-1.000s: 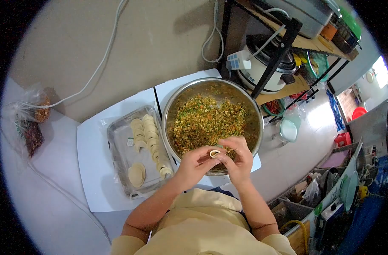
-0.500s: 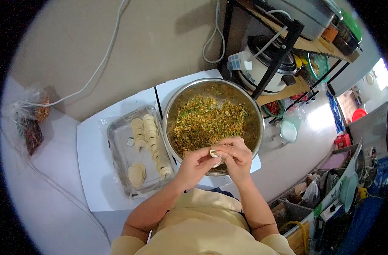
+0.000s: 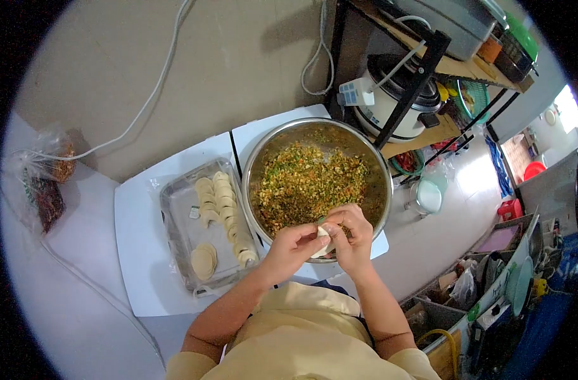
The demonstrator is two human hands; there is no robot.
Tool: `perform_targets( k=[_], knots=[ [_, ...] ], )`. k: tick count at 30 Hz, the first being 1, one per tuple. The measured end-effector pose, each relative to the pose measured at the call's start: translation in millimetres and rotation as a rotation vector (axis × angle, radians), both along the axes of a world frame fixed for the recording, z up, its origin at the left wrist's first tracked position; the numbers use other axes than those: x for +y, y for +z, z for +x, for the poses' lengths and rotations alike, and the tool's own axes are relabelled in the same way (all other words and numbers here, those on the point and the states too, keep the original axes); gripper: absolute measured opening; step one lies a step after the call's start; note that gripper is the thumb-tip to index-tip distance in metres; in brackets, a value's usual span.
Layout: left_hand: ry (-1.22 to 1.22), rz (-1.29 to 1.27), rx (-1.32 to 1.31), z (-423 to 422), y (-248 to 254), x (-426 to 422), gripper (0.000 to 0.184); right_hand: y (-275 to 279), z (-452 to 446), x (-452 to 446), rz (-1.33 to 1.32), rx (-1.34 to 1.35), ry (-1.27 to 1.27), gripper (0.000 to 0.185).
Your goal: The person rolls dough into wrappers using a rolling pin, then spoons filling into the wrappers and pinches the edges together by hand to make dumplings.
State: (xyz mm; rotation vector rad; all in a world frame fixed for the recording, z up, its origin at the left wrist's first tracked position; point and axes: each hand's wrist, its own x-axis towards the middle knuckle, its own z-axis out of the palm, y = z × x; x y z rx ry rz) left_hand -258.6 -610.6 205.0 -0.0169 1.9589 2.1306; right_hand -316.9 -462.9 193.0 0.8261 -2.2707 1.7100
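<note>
My left hand (image 3: 291,251) and my right hand (image 3: 351,238) meet over the near rim of a large steel bowl (image 3: 256,218). Between their fingertips both pinch a pale dough wrapper (image 3: 323,241), folded over; what lies inside it is hidden. Chopped vegetable filling (image 3: 311,183) in green, orange and yellow covers the bowl's bottom. Left of the bowl lies a metal tray (image 3: 178,237) lined with clear plastic. Folded dumplings (image 3: 225,201) stand in two overlapping rows in it, beside a small stack of flat round wrappers (image 3: 204,261).
Tray and bowl rest on a white table (image 3: 137,253) against the wall. A rack (image 3: 422,76) holding a cooker (image 3: 390,107) and pans stands at the back right. Plastic bags (image 3: 45,190) lie at far left. A bucket (image 3: 427,196) and crates (image 3: 438,313) are at right.
The wrapper, earlier a small open ring between my fingers, now shows as a folded white piece hanging lower. My fingers have shifted slightly around it. Tray and bowl look unchanged.
</note>
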Motion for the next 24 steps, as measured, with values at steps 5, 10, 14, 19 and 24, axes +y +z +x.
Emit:
perform_targets(
  k=[5,10,14,19,24],
  knots=[
    [0.054,0.172,-0.071,0.3,1.9,1.6,0.019,4.2,3.2,-3.8,-0.161,-0.223,0.056,0.006],
    [-0.02,0.112,-0.057,-0.6,1.0,-1.2,0.02,4.9,1.6,-0.6,0.021,-0.067,0.04,0.006],
    [-0.005,0.123,-0.088,0.1,1.4,-2.4,0.021,4.7,1.3,-1.8,-0.022,-0.14,0.054,0.006],
    [-0.001,0.094,-0.095,-0.2,0.6,-7.4,0.022,6.1,-2.9,-0.2,0.011,-0.075,0.111,0.006],
    [-0.009,0.046,-0.073,0.6,-5.4,-7.2,0.021,6.2,-0.3,-0.4,0.125,0.031,0.076,0.005]
  ],
)
